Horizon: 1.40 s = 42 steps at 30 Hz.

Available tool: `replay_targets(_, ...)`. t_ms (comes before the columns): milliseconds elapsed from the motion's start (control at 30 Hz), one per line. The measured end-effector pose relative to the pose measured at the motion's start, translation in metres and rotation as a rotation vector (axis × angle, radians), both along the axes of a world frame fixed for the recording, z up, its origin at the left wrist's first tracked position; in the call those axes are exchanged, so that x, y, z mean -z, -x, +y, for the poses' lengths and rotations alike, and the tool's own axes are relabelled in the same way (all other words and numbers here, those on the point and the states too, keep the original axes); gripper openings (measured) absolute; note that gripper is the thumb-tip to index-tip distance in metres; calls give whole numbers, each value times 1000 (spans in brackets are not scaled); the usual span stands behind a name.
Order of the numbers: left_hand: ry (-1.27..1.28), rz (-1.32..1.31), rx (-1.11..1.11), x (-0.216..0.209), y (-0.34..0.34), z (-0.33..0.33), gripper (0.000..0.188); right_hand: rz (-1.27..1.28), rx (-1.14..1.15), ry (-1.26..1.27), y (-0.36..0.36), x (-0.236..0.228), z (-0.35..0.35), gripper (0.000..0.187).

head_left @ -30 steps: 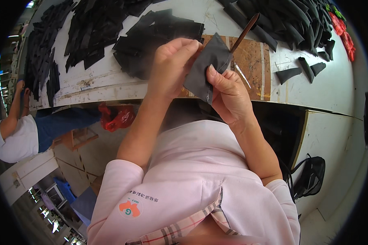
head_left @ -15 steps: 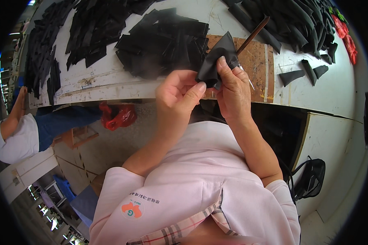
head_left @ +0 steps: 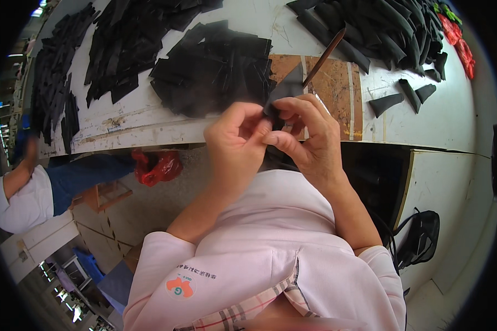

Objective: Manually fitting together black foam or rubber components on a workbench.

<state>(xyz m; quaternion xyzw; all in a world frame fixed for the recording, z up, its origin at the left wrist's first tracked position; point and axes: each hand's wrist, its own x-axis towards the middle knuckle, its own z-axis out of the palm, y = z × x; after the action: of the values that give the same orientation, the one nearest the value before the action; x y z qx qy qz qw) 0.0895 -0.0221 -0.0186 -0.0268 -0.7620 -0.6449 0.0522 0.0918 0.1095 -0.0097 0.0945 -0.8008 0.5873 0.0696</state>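
Observation:
Both my hands are raised at the near edge of the table, over a dark, limp piece of black fabric (head_left: 289,85). My left hand (head_left: 234,143) pinches its lower end between thumb and fingers. With curled fingers my right hand (head_left: 313,135) grips the same piece from the other side, its thumb close to the left thumb. A slim brown stick (head_left: 326,58) slants up behind the right fingers; its lower end is hidden, and whether that hand holds it I cannot tell. Behind the fabric lies a worn brown board (head_left: 345,99).
Flat black pieces (head_left: 210,69) lie heaped on the white table (head_left: 143,124), with more piles farther left. Rolled black pieces (head_left: 381,33) are heaped at the far right, a few loose ones nearer. A red plastic bag (head_left: 157,166) hangs below the edge. Another person (head_left: 22,190) is at the left.
My right hand has shifted from the upper part of the fabric down toward the left hand, its thumb lower. The fabric has turned and its fold is less visible. The brown stick has moved left.

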Motion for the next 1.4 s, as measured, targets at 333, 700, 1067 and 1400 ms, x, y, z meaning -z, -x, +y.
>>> replay_targets(333, -266, -242, -93, 4, 6, -5, 14, 311, 187, -328, 9, 33, -16, 13)
replay_targets(700, -60, -69, -95, 19, 9, 4, 22, -886, -174, 1204, 5, 33, -11, 14)
replay_targets(1067, -1068, -691, 494, -11, 15, -10, 32, -567, -177, 1105, 5, 27, 4, 14)
replay_targets(1400, -238, 35, 159, -29, 4, 22, 20, -37, -66, 602, 14, -11, 17, 11)
